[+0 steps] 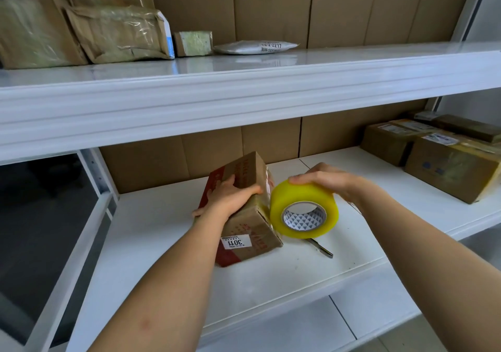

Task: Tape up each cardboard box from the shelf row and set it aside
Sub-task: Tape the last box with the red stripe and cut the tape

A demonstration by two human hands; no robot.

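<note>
A small brown cardboard box with red print and a white label lies tilted on the lower white shelf. My left hand grips it from above, with the thumb across its top edge. My right hand holds a yellowish roll of clear packing tape from above, pressed against the box's right side. Tape shows along the box's right edge.
A box cutter lies on the shelf just under the tape roll. Several taped boxes stand at the right end of this shelf. The upper shelf carries wrapped parcels and a grey mailer bag.
</note>
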